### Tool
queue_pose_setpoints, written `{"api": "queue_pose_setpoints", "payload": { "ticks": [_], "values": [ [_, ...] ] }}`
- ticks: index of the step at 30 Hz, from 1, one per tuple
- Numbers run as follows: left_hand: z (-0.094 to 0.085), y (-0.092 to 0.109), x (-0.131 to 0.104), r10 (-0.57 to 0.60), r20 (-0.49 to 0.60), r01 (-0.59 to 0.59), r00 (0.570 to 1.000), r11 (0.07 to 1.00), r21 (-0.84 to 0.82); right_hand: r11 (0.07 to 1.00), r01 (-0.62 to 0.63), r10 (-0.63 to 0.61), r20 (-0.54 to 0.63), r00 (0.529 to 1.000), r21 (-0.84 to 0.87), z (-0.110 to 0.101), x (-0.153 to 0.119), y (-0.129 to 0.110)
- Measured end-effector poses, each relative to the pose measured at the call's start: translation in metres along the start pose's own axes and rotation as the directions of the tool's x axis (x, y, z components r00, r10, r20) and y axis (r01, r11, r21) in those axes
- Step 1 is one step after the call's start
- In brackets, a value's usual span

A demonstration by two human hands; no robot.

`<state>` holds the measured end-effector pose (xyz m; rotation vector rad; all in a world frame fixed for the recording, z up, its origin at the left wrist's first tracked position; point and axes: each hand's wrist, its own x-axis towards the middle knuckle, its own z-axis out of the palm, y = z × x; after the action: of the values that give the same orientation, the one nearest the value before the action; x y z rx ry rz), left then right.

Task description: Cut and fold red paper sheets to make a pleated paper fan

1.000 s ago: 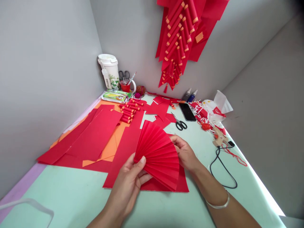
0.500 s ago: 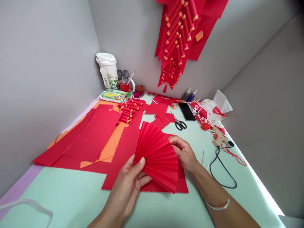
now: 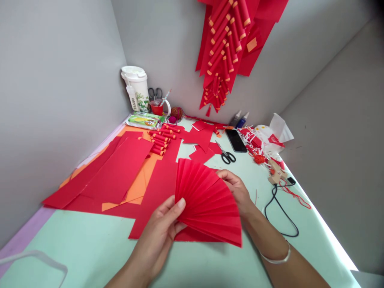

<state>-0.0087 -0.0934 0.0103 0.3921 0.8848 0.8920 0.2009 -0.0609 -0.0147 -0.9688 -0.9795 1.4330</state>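
A pleated red paper fan (image 3: 207,196) is spread out above the table in the head view. My left hand (image 3: 166,224) pinches its narrow gathered end, thumb on top and the other fingers underneath. Behind the fan's outer edge, my right hand (image 3: 235,188) grips the paper with bent fingers; their tips are partly hidden by the pleats. A white bangle circles the right forearm. Beneath the fan lies a large red paper sheet (image 3: 153,196).
Red sheets (image 3: 117,172) over orange paper lie left, beside several small red paper rolls (image 3: 160,142). Black-handled scissors (image 3: 228,157), a phone (image 3: 236,140) and a glue gun (image 3: 276,172) with its cord are right. A white cup (image 3: 136,90) stands at back left; firecracker decorations (image 3: 225,48) hang on the wall.
The fan's outer edge has swung right and slightly down, and its pleats are spread differently. My right hand has shifted slightly right; the left still pinches the gathered end.
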Motion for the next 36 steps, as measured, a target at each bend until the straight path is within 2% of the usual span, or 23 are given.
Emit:
{"api": "queue_pose_setpoints", "payload": {
  "ticks": [3, 7, 12, 19, 27, 33, 36],
  "values": [
    [0.003, 0.006, -0.002, -0.054, 0.063, 0.053, 0.997, 0.998, 0.018, 0.985, -0.126, 0.126, 0.005, 0.992, 0.119, 0.002, -0.002, -0.002],
    [0.008, 0.005, 0.0, -0.11, 0.144, 0.094, 0.983, 0.989, 0.117, 0.97, -0.185, 0.184, 0.021, 0.983, 0.155, 0.003, 0.001, 0.002],
    [0.012, -0.004, 0.004, -0.064, 0.101, 0.047, 0.993, 0.985, 0.165, 0.957, -0.228, 0.225, 0.035, 0.974, 0.182, 0.001, 0.007, 0.009],
    [0.017, -0.005, 0.007, -0.018, 0.011, 0.016, 1.0, 0.983, 0.181, 0.939, -0.264, 0.258, 0.056, 0.965, 0.22, 0.0, 0.009, 0.013],
    [0.013, -0.012, 0.01, 0.047, 0.009, -0.047, 0.999, 0.97, 0.238, 0.927, -0.295, 0.284, 0.081, 0.956, 0.231, -0.002, 0.013, 0.015],
    [0.013, -0.014, 0.009, 0.077, -0.038, -0.063, 0.996, 0.959, 0.275, 0.93, -0.279, 0.261, 0.101, 0.96, 0.239, 0.001, 0.011, 0.012],
    [0.012, -0.015, 0.01, 0.077, -0.023, -0.068, 0.997, 0.962, 0.265, 0.945, -0.198, 0.177, 0.102, 0.979, 0.26, 0.006, 0.008, 0.009]
  ]
}}
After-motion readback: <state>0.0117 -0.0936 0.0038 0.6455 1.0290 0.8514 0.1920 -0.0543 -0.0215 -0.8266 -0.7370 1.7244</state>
